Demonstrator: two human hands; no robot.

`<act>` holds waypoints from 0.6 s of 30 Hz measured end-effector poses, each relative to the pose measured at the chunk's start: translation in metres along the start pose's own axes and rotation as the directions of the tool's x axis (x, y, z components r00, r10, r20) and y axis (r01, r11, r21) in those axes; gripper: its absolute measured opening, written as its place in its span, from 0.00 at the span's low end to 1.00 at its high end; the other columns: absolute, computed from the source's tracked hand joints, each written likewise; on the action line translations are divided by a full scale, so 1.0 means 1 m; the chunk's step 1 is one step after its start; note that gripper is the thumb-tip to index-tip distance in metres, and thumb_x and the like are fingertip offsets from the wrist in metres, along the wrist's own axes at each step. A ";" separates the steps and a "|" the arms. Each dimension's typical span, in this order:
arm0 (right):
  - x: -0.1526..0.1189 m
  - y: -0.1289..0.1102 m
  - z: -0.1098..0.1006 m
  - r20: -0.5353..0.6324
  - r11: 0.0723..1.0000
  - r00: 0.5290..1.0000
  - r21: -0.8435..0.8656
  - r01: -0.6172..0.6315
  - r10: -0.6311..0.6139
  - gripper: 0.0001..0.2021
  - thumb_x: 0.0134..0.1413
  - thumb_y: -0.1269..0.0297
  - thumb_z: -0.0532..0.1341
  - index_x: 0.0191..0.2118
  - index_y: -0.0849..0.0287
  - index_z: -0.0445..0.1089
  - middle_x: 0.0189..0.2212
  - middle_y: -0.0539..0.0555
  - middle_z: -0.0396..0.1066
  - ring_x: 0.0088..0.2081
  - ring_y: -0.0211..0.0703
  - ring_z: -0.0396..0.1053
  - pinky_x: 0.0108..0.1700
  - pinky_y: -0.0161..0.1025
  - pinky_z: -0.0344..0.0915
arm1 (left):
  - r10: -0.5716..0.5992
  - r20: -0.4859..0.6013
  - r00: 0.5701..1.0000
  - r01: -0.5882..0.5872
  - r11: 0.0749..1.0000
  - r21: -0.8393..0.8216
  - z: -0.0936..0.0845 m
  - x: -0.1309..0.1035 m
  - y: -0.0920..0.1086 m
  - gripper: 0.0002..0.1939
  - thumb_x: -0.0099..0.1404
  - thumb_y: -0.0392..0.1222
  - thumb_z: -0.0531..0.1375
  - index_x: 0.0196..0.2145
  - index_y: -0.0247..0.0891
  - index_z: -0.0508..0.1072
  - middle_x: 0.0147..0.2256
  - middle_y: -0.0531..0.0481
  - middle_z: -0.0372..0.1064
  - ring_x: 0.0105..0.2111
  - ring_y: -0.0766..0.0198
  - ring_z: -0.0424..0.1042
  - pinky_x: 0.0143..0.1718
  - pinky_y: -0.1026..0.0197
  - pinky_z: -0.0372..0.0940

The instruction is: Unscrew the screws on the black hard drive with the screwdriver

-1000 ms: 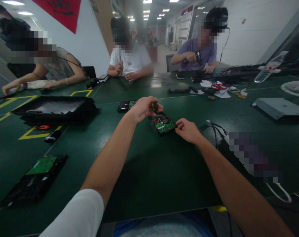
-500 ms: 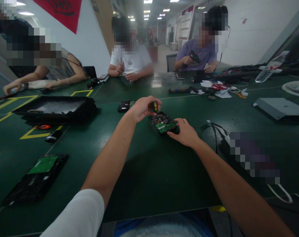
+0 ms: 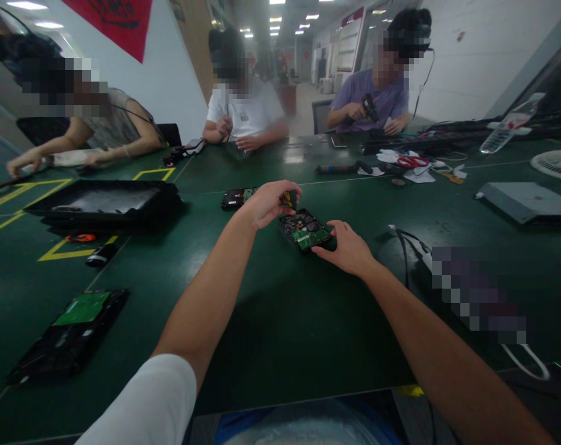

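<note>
A hard drive (image 3: 305, 230) with its green circuit board facing up lies on the dark green table, in front of me. My right hand (image 3: 348, 247) grips its right edge between the thumb and fingers. Above the drive's far left corner, my left hand (image 3: 275, 203) is closed around a screwdriver (image 3: 291, 199) with a yellow-and-black handle. Its tip is too small to make out. Just behind my left wrist sits a second drive (image 3: 236, 198), partly covered by that hand.
On the left are a black tray (image 3: 107, 201), a black cylinder (image 3: 102, 254) and a larger black unit with a green board (image 3: 70, 334). A flat grey box (image 3: 524, 203) and a cable (image 3: 405, 253) lie on the right. Three people sit across the table, near scissors (image 3: 413, 162) and a bottle (image 3: 512, 127).
The screwdriver handle has turned slightly in my left fingers, showing less yellow. Both hands and the hard drive stay almost in place. The person at the far right has shifted the power tool slightly.
</note>
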State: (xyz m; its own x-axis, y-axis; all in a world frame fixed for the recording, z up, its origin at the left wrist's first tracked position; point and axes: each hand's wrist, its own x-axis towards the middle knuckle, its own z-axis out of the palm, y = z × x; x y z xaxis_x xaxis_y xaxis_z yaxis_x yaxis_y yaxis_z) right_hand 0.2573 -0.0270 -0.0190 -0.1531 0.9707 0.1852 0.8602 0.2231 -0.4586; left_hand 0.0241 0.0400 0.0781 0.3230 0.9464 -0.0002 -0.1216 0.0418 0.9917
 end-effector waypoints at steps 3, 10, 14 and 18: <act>0.000 0.000 0.001 -0.002 1.000 1.000 0.002 -0.002 0.002 0.37 0.53 0.39 0.66 0.62 0.53 0.61 0.55 0.63 0.67 0.50 0.61 0.72 0.49 0.52 0.69 | 0.006 0.035 0.999 -0.008 0.999 0.037 0.001 -0.002 0.001 0.09 0.60 0.43 0.63 0.33 0.34 0.77 0.34 0.44 0.73 0.34 0.62 0.73 0.31 0.62 0.70; 0.000 0.000 0.001 -0.003 1.000 1.000 -0.005 0.006 -0.006 0.36 0.54 0.39 0.66 0.61 0.53 0.61 0.56 0.63 0.67 0.50 0.60 0.72 0.48 0.52 0.69 | -0.015 0.099 0.995 0.014 1.000 0.015 -0.001 -0.003 0.000 0.11 0.63 0.45 0.64 0.38 0.34 0.74 0.36 0.41 0.77 0.37 0.58 0.77 0.32 0.60 0.72; 0.000 0.000 0.000 0.005 1.000 1.000 -0.015 0.014 -0.014 0.36 0.54 0.39 0.66 0.61 0.55 0.61 0.56 0.63 0.67 0.50 0.61 0.72 0.48 0.52 0.70 | -0.038 0.055 0.998 0.039 0.999 -0.020 -0.001 -0.001 -0.001 0.11 0.64 0.46 0.63 0.37 0.35 0.71 0.36 0.40 0.78 0.39 0.56 0.79 0.35 0.59 0.73; 0.001 0.001 0.000 0.003 1.000 1.000 -0.020 0.022 -0.022 0.35 0.54 0.39 0.65 0.61 0.54 0.61 0.56 0.63 0.67 0.50 0.60 0.73 0.49 0.52 0.70 | -0.041 0.040 0.998 0.043 0.999 -0.030 -0.003 0.003 -0.004 0.10 0.65 0.45 0.61 0.37 0.35 0.71 0.36 0.39 0.78 0.38 0.56 0.79 0.35 0.59 0.73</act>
State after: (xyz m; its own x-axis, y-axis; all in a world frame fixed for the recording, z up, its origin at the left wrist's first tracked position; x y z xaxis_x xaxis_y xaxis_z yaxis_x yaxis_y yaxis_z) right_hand 0.2587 -0.0261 -0.0192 -0.1736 0.9658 0.1926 0.8662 0.2428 -0.4367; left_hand 0.0228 0.0436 0.0742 0.3647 0.9304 -0.0362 -0.1361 0.0918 0.9864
